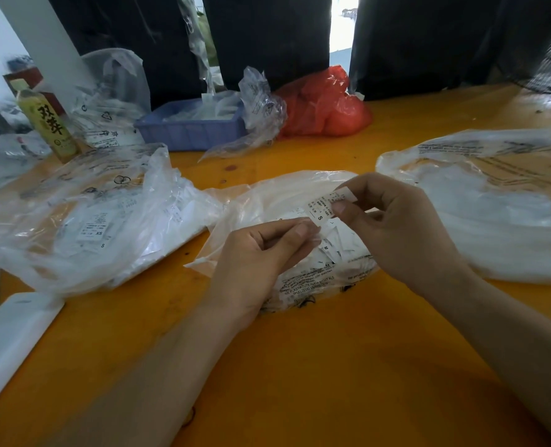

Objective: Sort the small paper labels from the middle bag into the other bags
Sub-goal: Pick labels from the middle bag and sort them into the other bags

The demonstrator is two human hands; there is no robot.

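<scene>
Label (pixel 324 206) pinched between both grips, left hand (pixel 261 253) and right hand (pixel 393 227), above middle bag (pixel 267 201).

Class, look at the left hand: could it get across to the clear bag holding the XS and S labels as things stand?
Probably yes. The left hand pinches a label with the right hand, but only bare table lies before the left bag.

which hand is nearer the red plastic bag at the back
Right. The right hand sits below the red plastic bag, slightly to its right; the left hand is lower and further left.
</scene>
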